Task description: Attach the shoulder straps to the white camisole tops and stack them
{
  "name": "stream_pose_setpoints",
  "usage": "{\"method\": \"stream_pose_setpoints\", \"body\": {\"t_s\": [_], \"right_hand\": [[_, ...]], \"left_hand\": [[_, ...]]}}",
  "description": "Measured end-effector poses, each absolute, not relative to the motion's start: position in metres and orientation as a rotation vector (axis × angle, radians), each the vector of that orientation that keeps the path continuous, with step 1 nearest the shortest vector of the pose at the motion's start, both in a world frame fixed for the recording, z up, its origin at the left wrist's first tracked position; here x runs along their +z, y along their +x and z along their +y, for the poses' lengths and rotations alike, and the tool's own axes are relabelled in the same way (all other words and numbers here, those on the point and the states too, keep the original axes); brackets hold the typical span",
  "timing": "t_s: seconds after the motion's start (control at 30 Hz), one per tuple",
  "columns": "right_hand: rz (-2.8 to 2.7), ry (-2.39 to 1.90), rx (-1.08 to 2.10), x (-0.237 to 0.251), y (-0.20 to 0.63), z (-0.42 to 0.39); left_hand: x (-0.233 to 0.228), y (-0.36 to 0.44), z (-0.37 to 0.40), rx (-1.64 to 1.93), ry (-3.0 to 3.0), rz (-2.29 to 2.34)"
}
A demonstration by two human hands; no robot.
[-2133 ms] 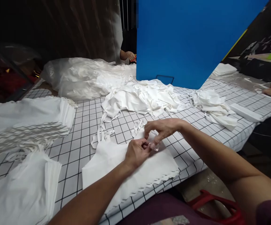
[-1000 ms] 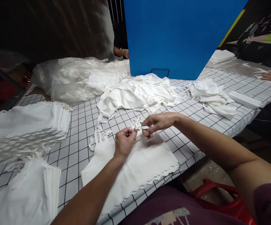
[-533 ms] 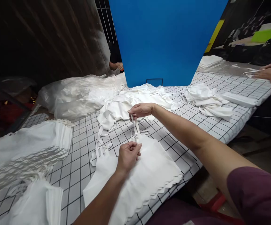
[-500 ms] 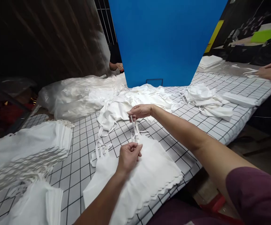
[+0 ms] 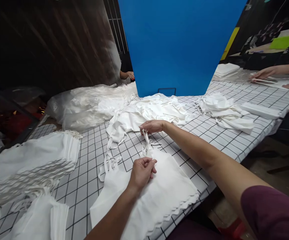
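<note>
Head-worn camera looks forward and down, close over the checked table (image 5: 89,146); a single view, nothing shared.

White fabric bags (image 5: 156,190) stacked flat at table edge — scalloped hems; straps (image 5: 147,144) pulled taut.

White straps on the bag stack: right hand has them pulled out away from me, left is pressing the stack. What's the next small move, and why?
Probably lay the straps flat on the checked table and let go. The right hand pinches their far end and they look drawn straight, while the left hand holds down the bag stack at the strap base, so nothing seems left to pull.
</note>
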State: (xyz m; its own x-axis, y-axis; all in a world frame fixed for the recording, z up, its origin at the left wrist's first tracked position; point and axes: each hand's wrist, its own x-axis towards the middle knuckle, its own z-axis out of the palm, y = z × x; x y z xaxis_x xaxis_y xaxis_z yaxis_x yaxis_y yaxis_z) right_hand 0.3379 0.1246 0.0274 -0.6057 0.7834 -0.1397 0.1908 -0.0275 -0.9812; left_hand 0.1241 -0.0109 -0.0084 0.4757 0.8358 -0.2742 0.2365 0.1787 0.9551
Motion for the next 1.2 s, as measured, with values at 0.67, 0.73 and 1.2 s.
{"method": "stream_pose_setpoints", "body": {"t_s": [0.67, 0.73, 1.2], "right_hand": [[-2.352, -1.089, 0.749, 0.023, 0.322, -0.01], [-2.344, -1.118, 0.766, 0.021, 0.319, -0.014], [-2.073, -1.175, 1.058, -0.015, 0.307, -0.028]], "left_hand": [[0.011, 0.116, -0.015, 0.585, 1.804, 1.098], [0.011, 0.112, -0.018, 0.551, 1.924, 1.132], [-0.01, 0.104, -0.029, 0.593, 1.988, 1.227]]}}
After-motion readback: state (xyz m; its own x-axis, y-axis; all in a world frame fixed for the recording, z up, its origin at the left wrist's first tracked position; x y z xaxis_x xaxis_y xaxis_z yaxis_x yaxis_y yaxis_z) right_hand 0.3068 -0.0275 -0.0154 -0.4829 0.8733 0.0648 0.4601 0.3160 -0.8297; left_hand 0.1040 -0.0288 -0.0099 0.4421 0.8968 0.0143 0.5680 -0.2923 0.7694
